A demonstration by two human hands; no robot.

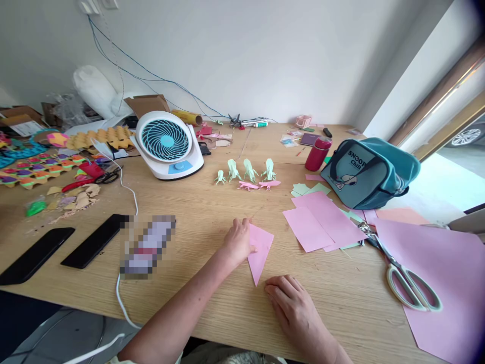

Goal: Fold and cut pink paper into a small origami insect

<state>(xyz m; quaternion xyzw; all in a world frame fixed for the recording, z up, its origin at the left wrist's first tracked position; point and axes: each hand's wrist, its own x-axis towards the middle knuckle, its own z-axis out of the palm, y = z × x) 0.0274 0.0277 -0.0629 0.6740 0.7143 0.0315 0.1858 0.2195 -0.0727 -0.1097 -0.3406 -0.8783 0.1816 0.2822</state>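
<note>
Two bare hands, well apart from each other, above a wooden table (197,212). Left hand (237,242) bent over the left edge of a kite-shaped pink paper (260,248), thumb laid on the upper face; impossible to tell whether pinching or merely pressing. Paper at the near middle of the tabletop, narrow point directed toward the wearer. Right hand (290,306) palm down on the wood, fingers close together and loosely bent, just beside that narrow point; underside hidden, grip therefore impossible to judge. To the right, overlapping pink sheets (306,230), then scissors (397,265) with pale handles, partly across a large pink sheet (450,268). Beyond these, a blue-green bag (359,174) bearing a cartoon dog, and beside it a red bottle (317,154). Farther back from the hands, four pale green paper figures (250,172) in a row, with two pink paper figures (270,185) just in front. To the left, a white fan (166,141) with a dark grille and blue hub; nearer, two flat black objects (96,241) beside a pixelated patch. At far left, brightly painted egg-carton trays (41,169).
</note>
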